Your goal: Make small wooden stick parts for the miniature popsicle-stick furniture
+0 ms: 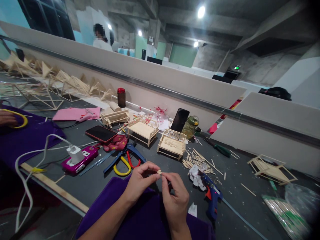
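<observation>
Between thumb and forefinger, my left hand [142, 178] pinches a tiny pale wooden cluster, shaped like a small flower [159, 172]. My right hand [175, 191] is closed in a pinch with its fingertips against the right side of that piece; what lies between them is too small to make out. Both hands are above a purple cloth [142, 216]. Beyond them stands a miniature wooden bed [172, 146] with several similar small pieces on its top. Another miniature wooden bed [143, 130] is to its left. A blue glue gun [212, 200] lies right of my right hand.
Yellow-handled scissors [122, 166], blue-handled pliers [136, 151] and a purple power strip [80, 160] with a white cable lie left. Cut wooden sticks [200, 161] are scattered right of the beds. Another person's hand [7, 118] holds yellow-handled scissors at far left. A partition [150, 80] runs behind.
</observation>
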